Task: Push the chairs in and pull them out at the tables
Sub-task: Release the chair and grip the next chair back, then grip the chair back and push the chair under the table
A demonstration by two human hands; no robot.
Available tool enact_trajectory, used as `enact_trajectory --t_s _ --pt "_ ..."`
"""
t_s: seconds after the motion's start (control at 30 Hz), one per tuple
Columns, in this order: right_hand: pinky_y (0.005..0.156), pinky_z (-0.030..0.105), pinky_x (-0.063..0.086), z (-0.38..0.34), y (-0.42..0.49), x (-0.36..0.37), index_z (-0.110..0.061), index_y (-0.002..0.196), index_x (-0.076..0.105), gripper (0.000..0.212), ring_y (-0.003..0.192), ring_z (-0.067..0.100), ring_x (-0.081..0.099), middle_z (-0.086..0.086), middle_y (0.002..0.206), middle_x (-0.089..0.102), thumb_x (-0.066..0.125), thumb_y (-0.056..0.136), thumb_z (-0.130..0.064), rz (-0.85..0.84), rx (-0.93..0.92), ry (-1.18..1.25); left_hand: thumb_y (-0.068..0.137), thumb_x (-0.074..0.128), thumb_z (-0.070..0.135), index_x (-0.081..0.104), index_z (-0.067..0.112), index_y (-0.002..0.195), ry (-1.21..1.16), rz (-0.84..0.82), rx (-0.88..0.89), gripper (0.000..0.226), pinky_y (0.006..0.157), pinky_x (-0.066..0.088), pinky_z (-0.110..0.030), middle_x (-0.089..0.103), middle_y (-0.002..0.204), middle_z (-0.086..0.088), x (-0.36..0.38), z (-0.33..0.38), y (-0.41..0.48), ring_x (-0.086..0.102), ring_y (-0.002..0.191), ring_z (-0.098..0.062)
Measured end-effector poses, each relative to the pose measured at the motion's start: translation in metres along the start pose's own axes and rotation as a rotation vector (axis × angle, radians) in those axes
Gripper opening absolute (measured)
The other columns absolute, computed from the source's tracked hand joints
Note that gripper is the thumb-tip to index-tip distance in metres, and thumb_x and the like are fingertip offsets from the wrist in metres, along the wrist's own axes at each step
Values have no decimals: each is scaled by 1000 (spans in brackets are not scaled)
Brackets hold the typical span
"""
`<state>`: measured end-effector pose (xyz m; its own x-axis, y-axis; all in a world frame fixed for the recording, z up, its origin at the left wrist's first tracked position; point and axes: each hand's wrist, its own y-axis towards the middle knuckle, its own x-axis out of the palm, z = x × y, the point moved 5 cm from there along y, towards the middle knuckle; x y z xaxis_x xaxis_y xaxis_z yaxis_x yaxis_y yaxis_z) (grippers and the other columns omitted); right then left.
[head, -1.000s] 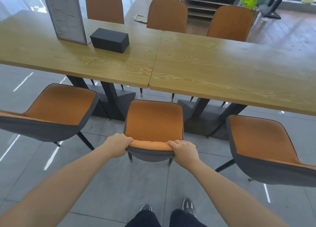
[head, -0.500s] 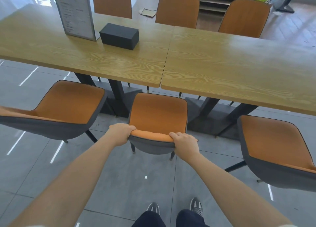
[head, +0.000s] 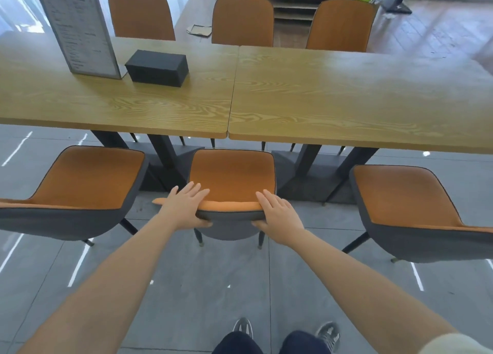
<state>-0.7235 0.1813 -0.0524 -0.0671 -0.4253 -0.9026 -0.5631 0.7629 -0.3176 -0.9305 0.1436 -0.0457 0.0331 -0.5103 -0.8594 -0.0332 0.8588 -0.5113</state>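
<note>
Grey tile floor (head: 240, 287), two wood-grain tables (head: 346, 100) butted side by side. Middle orange-and-grey upholstered chair (head: 232, 177) sits near side, at the table seam, seat front just under the edge. Left hand (head: 184, 207) and right hand (head: 278, 215) on its backrest top: fingers spread flat over the rim, thumbs under, not clenched. Matching chairs left (head: 85, 177) and right (head: 405, 193) stand further out. Black box (head: 157, 66) on left table.

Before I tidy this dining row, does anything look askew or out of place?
Mostly the floor: a flattened piece of cardboard lies loose between the far chairs. On the near side, the left chair and right chair sit angled away from the table, unlike the squared middle chair.
</note>
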Motion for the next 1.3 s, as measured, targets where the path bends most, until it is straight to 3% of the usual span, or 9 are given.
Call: enact_trajectory --t_s 0.2,0.53,0.87,1.3 --pt "120 39 -1 47 -36 -27 -15 148 -11 73 148 20 -8 4 159 -12 34 99 -43 85 130 16 88 39 65 -3 24 151 -54 119 137 87 120 0 -41 -6 161 0 -23 86 13 -6 149 -17" --pt "117 38 -11 217 -154 -80 -15 145 -23 74 144 20 -22 4 156 -25 25 99 -48 210 362 8 91 36 63 -11 22 150 -28 243 359 86 119 -8 -43 -12 160 -1 -68 304 34 -14 148 -18" --pt "119 39 -8 390 -272 -106 -15 144 -24 83 145 21 -19 5 156 -24 31 96 -53 276 552 50 86 43 66 -9 23 150 23 261 551 93 117 -11 -49 -6 161 -1 -74 547 42 -12 148 -20" --pt "120 41 -4 543 -322 -102 -9 145 -21 100 146 23 -15 8 157 -21 56 90 -40 229 719 125 88 56 51 -9 26 150 54 138 711 93 120 8 -44 -8 161 -4 -60 708 108 0 149 -25"
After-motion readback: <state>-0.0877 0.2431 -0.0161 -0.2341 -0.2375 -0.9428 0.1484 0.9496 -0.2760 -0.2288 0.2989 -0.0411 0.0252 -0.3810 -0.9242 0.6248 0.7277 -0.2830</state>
